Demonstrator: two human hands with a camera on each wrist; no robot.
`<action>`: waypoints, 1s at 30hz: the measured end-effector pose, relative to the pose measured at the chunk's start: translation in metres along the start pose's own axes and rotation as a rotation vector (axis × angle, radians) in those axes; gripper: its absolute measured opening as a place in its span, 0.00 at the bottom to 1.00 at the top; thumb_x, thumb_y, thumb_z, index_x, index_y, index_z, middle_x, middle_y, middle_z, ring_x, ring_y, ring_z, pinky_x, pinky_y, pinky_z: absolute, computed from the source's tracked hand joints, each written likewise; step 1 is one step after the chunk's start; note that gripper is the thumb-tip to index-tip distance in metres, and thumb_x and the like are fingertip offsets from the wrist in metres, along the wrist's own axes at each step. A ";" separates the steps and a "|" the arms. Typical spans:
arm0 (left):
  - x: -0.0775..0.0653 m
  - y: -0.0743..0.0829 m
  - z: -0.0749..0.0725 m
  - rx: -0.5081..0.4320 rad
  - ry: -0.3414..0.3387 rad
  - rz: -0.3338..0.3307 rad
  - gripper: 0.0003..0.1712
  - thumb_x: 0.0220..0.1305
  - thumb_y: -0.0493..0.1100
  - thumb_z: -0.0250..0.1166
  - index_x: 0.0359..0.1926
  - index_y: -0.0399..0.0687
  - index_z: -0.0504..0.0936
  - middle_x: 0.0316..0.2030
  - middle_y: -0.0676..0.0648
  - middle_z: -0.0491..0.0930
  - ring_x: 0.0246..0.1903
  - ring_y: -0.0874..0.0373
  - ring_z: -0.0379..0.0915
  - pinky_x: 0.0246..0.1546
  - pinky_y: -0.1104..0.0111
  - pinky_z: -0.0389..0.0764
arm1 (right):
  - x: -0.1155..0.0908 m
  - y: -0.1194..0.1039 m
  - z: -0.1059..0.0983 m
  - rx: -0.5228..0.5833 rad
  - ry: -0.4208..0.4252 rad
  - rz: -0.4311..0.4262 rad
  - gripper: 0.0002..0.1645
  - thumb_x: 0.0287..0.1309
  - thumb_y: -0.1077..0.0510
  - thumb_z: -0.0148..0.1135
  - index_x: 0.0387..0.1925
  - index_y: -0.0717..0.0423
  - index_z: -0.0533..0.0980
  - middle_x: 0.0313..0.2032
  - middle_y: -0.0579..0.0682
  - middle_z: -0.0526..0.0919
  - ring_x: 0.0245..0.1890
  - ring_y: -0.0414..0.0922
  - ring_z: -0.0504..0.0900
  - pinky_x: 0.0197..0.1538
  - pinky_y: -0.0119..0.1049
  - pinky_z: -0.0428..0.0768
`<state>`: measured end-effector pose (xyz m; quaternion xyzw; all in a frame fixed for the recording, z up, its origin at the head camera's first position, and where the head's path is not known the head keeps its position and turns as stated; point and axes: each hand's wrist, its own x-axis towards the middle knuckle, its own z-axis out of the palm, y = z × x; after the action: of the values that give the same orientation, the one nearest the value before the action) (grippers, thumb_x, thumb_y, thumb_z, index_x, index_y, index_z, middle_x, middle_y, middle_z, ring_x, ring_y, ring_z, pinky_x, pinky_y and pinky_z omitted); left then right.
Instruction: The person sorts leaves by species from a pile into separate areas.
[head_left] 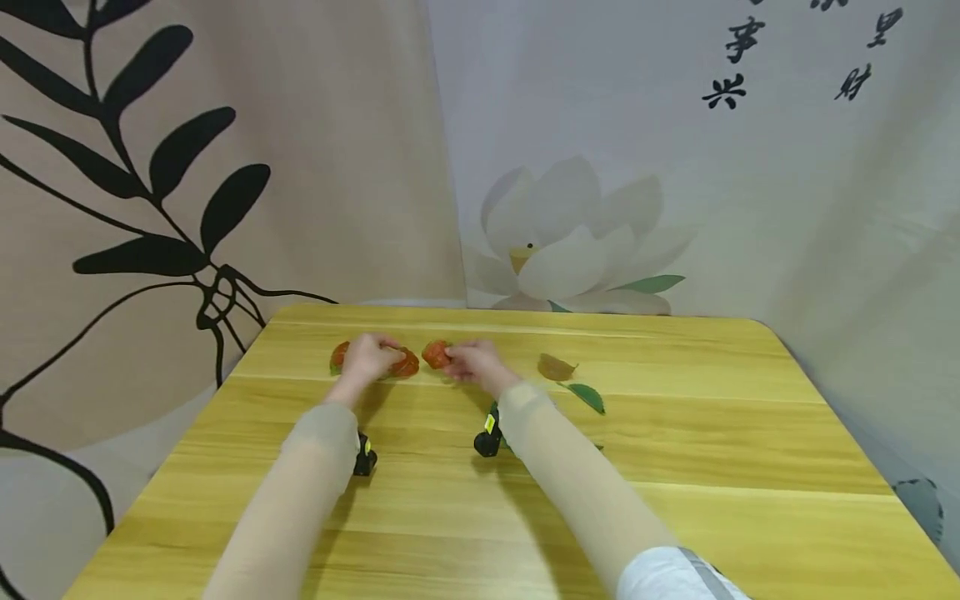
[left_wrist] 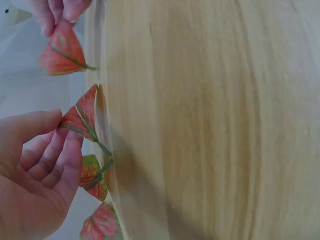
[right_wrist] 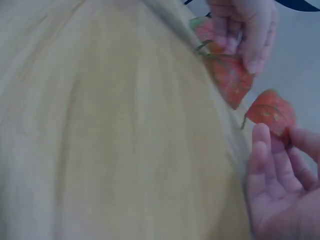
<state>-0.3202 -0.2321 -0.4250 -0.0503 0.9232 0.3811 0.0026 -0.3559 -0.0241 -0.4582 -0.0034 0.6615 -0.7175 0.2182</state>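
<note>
Near the far edge of the wooden table (head_left: 675, 533), my left hand (head_left: 365, 357) pinches a red leaf (head_left: 406, 364) with a green stem between thumb and fingers. Just to its right, my right hand (head_left: 474, 363) holds another red leaf (head_left: 436, 354) by its edge, its thin stem (right_wrist: 244, 121) pointing away from the fingertips. A small gap separates the two held leaves. In the left wrist view, a red-and-green leaf (left_wrist: 94, 177) lies beside the left fingers, and a further reddish leaf (left_wrist: 102, 224) is partly cut off below it.
Right of the right hand lie a brownish-yellow leaf (head_left: 555, 367) and a green leaf (head_left: 587, 397). More green shows partly hidden by the right forearm. Black wrist cameras (head_left: 487, 433) sit under both wrists. Behind the table hangs a printed cloth (head_left: 360, 167).
</note>
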 end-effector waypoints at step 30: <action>0.002 -0.011 -0.001 -0.047 -0.016 0.002 0.17 0.66 0.43 0.64 0.53 0.40 0.79 0.39 0.41 0.82 0.29 0.49 0.79 0.29 0.62 0.78 | 0.001 0.018 0.013 -0.342 0.009 -0.191 0.11 0.58 0.66 0.65 0.43 0.65 0.82 0.33 0.53 0.83 0.25 0.41 0.77 0.26 0.31 0.78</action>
<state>-0.3210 -0.2402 -0.4323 -0.0464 0.9140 0.4031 0.0083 -0.3472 -0.0368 -0.4743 -0.1002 0.7713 -0.6122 0.1425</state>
